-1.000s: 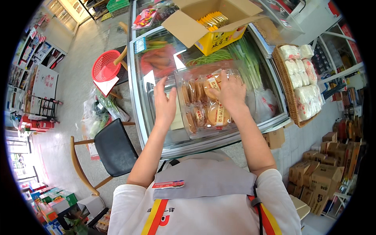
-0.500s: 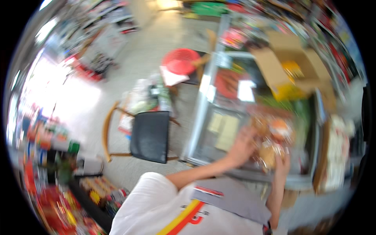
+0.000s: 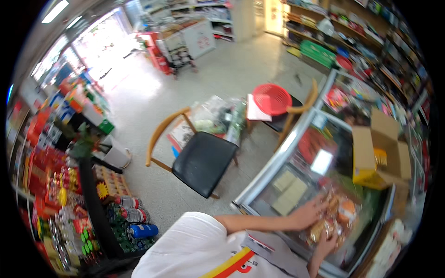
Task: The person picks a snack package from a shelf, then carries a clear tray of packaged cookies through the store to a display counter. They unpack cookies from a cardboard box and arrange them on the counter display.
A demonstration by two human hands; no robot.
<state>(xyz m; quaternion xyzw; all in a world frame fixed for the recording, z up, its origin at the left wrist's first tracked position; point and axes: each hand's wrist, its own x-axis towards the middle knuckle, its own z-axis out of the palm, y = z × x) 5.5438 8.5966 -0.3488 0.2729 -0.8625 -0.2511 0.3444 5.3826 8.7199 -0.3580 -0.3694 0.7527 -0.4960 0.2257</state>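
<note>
A clear plastic bag of golden-brown buns (image 3: 346,212) is over the glass-topped display case (image 3: 259,187) at the lower right. My left hand (image 3: 308,214) holds the bag by its left side, fingers laid along the plastic. At the near edge, my right hand (image 3: 327,243) has its fingers bent around the lower corner of the same bag. Both hands are close together, and the bag hides some of their fingertips. Pale flat packages (image 3: 289,192) show under the glass beside my left hand.
An open cardboard box (image 3: 382,155) stands on the case's far right. A black-seated wooden chair (image 3: 204,162) is left of the case; a red plastic basket (image 3: 272,99) rests on another chair. Bagged vegetables (image 3: 215,116) lie between them. Bottles (image 3: 134,214) and packaged goods crowd the lower left.
The view has swung left, so the chairs, case and hands now appear farther right and lower, and more of the shop floor shows. Both hands still hold the bag of buns.
</note>
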